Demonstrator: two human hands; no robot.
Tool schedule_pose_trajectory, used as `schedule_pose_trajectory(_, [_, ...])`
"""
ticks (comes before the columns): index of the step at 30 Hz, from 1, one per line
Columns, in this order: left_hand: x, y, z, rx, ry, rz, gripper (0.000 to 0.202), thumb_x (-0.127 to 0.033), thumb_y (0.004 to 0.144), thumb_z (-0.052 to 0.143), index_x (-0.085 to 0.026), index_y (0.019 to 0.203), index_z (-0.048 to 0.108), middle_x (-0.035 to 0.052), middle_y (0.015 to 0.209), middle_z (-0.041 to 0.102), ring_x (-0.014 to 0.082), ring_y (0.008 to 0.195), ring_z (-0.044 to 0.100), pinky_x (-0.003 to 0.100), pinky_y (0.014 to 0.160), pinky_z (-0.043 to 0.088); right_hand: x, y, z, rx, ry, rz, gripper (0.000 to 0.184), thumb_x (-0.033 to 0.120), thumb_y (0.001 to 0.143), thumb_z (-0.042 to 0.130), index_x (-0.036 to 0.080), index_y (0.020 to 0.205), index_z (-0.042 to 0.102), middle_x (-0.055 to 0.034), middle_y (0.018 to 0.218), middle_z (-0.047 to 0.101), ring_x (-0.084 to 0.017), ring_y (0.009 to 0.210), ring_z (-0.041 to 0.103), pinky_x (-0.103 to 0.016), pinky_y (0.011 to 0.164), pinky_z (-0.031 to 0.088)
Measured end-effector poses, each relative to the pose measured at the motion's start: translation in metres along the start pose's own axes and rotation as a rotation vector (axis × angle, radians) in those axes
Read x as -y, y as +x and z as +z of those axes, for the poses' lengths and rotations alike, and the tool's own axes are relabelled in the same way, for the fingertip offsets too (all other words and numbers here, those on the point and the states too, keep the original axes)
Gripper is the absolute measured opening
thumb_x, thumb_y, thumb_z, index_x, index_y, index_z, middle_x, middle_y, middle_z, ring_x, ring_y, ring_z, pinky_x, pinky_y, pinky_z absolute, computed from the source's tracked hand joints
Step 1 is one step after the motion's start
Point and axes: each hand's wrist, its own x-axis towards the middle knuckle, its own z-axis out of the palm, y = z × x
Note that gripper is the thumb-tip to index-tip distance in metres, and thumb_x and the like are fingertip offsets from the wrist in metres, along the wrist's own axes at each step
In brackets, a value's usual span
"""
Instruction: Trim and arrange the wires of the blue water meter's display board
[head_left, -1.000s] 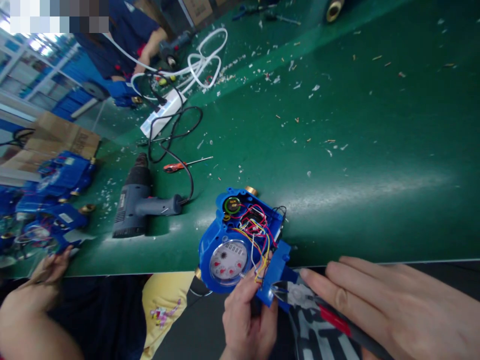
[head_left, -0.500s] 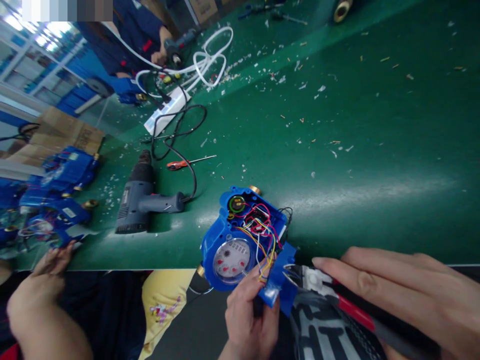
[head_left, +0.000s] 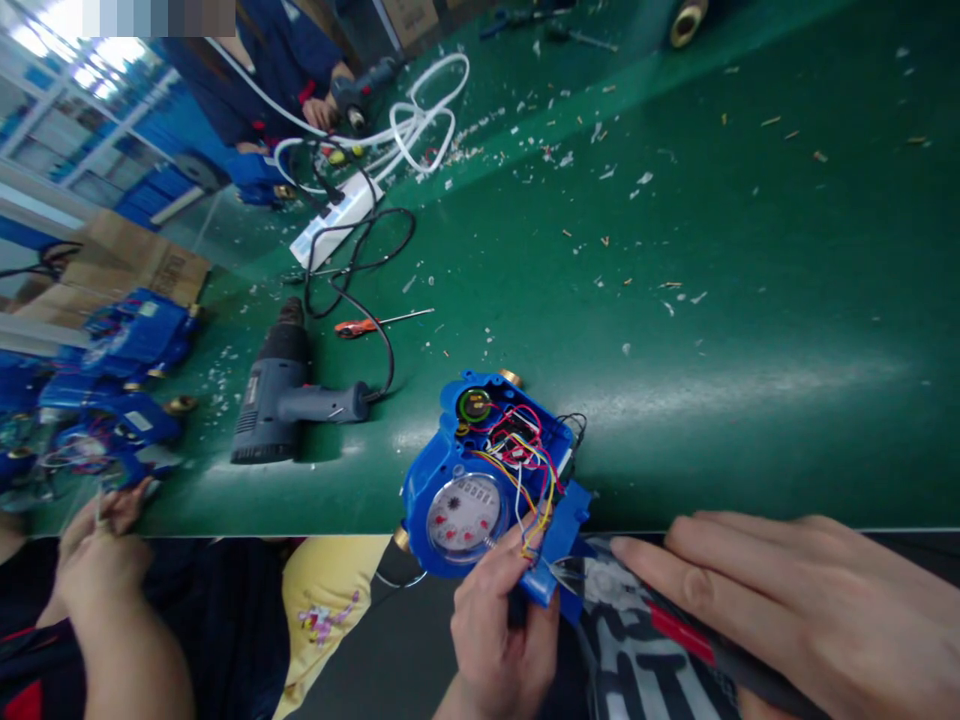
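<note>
An opened blue water meter [head_left: 491, 480] with a round dial and red, yellow, blue and white wires rests at the near edge of the green table [head_left: 675, 250]. My left hand [head_left: 499, 630] grips its lower edge, thumb on the wires. My right hand [head_left: 795, 610] holds red-handled cutting pliers [head_left: 622, 595], their jaws touching the meter's lower right corner.
A grey power drill [head_left: 289, 400] lies left of the meter, with a red screwdriver [head_left: 375, 324], black cable and a white power strip [head_left: 330, 222] behind. Blue meters [head_left: 112, 390] are piled at far left. Another person's hands [head_left: 101, 555] work at lower left; a co-worker sits far back.
The pliers drew back a little from the meter, then returned to its lower right corner. The neighbour's hands at the left closed together. The meter stayed in place.
</note>
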Motion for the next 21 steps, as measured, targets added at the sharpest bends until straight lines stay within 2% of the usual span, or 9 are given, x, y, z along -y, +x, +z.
schedule_pose_trajectory(3, [0.0001, -0.0002, 0.0003, -0.022, 0.023, 0.005, 0.013, -0.011, 0.083, 0.058, -0.015, 0.095, 0.063, 0.0115, 0.083, 0.079, 0.0198, 0.073, 0.077, 0.022, 0.071, 0.062, -0.0003, 0.0034, -0.0031, 0.004, 0.013, 0.006, 0.052, 0.010, 0.070, 0.039, 0.021, 0.119, 0.053, -0.0017, 0.088, 0.071, -0.019, 0.068, 0.067, -0.031, 0.050, 0.054])
schedule_pose_trajectory(7, [-0.0007, 0.0014, 0.0006, -0.002, -0.041, 0.003, 0.016, -0.009, 0.083, 0.057, -0.015, 0.098, 0.061, 0.0125, 0.086, 0.079, 0.0203, 0.078, 0.077, 0.024, 0.073, 0.062, -0.0006, 0.0003, -0.0027, 0.016, 0.024, 0.029, 0.051, 0.010, 0.074, 0.039, 0.023, 0.122, 0.052, -0.0019, 0.093, 0.070, -0.018, 0.072, 0.068, -0.029, 0.057, 0.057])
schedule_pose_trajectory(14, [-0.0004, 0.0024, -0.0010, -0.009, -0.045, 0.000, 0.015, -0.011, 0.083, 0.060, -0.015, 0.098, 0.062, 0.0105, 0.084, 0.079, 0.0197, 0.076, 0.077, 0.023, 0.072, 0.062, -0.0041, -0.0061, -0.0002, 0.061, -0.056, 0.026, 0.058, 0.017, 0.075, 0.042, 0.026, 0.131, 0.054, 0.0010, 0.113, 0.070, -0.025, 0.096, 0.067, -0.041, 0.067, 0.059])
schedule_pose_trajectory(21, [-0.0016, 0.0044, -0.0020, 0.036, -0.057, -0.023, 0.018, -0.013, 0.086, 0.059, -0.016, 0.103, 0.064, 0.0101, 0.088, 0.079, 0.0203, 0.078, 0.077, 0.026, 0.073, 0.063, -0.0074, 0.0019, -0.0023, 0.071, -0.058, 0.005, 0.061, 0.016, 0.075, 0.040, 0.028, 0.132, 0.057, 0.0030, 0.118, 0.068, -0.023, 0.103, 0.063, -0.041, 0.075, 0.055])
